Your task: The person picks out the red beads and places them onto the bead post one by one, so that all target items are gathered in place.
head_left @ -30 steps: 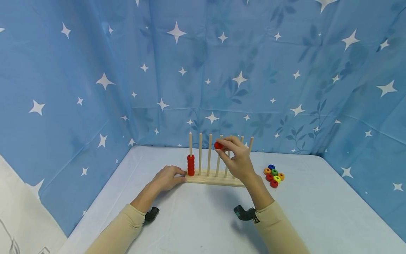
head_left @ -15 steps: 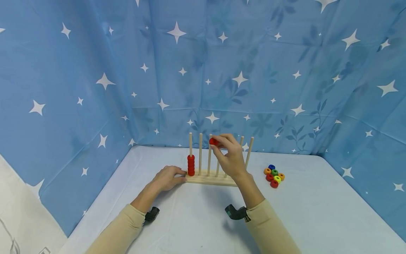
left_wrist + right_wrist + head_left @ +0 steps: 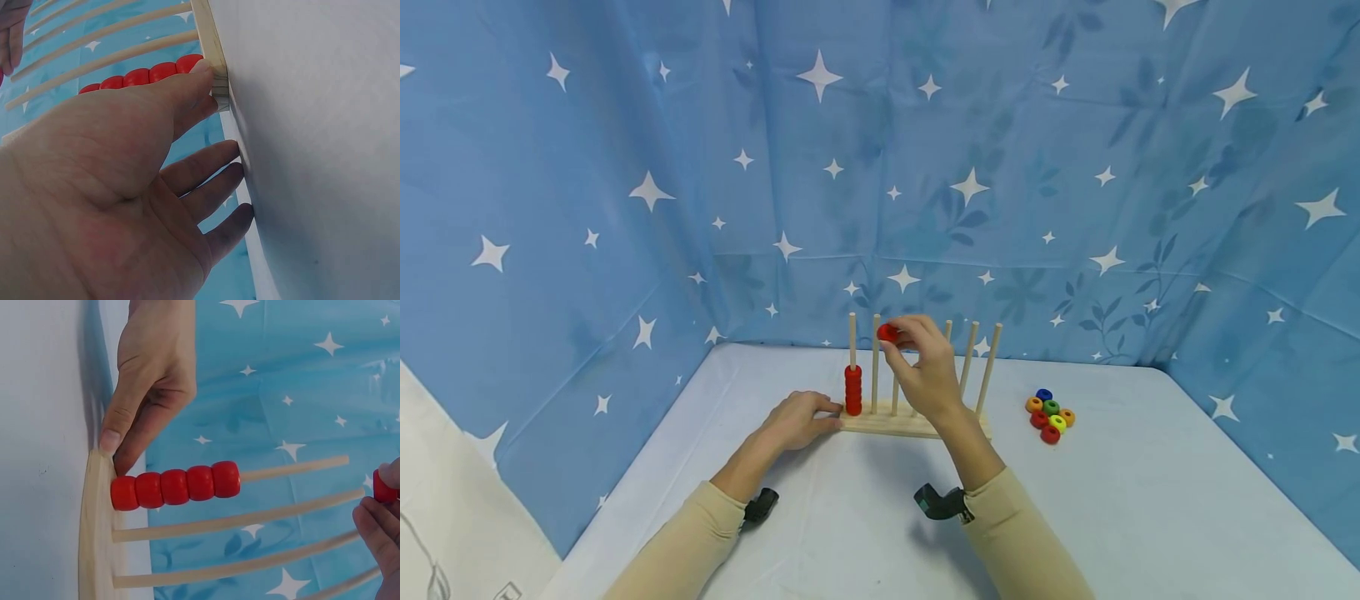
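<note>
A wooden peg rack (image 3: 891, 427) with several upright pegs stands on the table. Its leftmost peg carries a stack of red beads (image 3: 853, 390), (image 3: 175, 486) seen side-on in the right wrist view. My left hand (image 3: 797, 422) pinches the left end of the rack's base between thumb and forefinger, its other fingers spread against the tabletop in the left wrist view. Up near the tip of the second peg (image 3: 875, 379), my right hand (image 3: 928, 371) holds a red bead (image 3: 887, 332) between thumb and fingertips. That hand covers parts of the middle pegs.
Loose beads in red, yellow, green, orange and blue (image 3: 1043, 395) lie in a cluster right of the rack. A white cloth covers the table (image 3: 850, 525). Behind it hangs a blue curtain (image 3: 880, 208) with white stars.
My right hand has moved left across the peg tops with the red bead, from near the fourth peg to the second. The left hand has stayed on the rack's end.
</note>
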A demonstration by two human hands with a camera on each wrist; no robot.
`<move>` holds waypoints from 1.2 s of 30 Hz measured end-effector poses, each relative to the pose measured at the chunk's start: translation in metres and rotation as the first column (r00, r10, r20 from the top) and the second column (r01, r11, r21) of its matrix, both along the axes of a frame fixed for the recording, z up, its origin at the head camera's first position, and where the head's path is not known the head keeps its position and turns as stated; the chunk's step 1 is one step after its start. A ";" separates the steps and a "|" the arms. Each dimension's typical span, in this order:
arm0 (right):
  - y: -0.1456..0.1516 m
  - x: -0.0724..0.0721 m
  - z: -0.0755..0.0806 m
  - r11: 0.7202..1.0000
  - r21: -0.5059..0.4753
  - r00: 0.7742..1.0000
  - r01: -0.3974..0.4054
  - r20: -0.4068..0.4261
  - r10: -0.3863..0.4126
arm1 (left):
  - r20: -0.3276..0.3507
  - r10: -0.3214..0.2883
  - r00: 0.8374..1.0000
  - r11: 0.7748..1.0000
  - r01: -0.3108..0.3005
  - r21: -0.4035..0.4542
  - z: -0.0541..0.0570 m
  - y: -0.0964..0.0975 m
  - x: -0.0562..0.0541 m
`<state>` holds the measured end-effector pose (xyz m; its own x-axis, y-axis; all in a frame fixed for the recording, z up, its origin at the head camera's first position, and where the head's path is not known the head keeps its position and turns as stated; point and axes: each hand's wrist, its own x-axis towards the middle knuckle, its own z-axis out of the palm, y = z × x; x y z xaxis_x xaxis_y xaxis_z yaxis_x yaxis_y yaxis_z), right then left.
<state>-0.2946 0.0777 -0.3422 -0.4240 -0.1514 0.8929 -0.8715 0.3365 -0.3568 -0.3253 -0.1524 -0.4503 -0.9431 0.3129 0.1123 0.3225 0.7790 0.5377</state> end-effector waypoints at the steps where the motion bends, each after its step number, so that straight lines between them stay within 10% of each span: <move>1: 0.000 -0.001 -0.001 1.000 -0.003 1.000 -0.002 0.006 0.002 | 0.000 0.000 1.000 1.000 0.000 -0.001 0.000 0.000 0.000; 12: 0.004 -0.024 -0.021 1.000 0.020 0.999 -0.011 0.047 0.010 | 0.006 -0.006 1.000 1.000 0.006 -0.012 0.002 -0.001 0.001; 36: -0.006 -0.026 -0.005 0.993 0.107 0.998 0.043 0.034 -0.047 | -0.007 -0.009 1.000 1.000 0.009 -0.005 0.001 0.000 0.002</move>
<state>-0.3202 0.0715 -0.3472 -0.4642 -0.2242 0.8569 -0.8417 0.4128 -0.3480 -0.3231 -0.1523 -0.4493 -0.9396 0.3216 0.1172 0.3329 0.7787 0.5318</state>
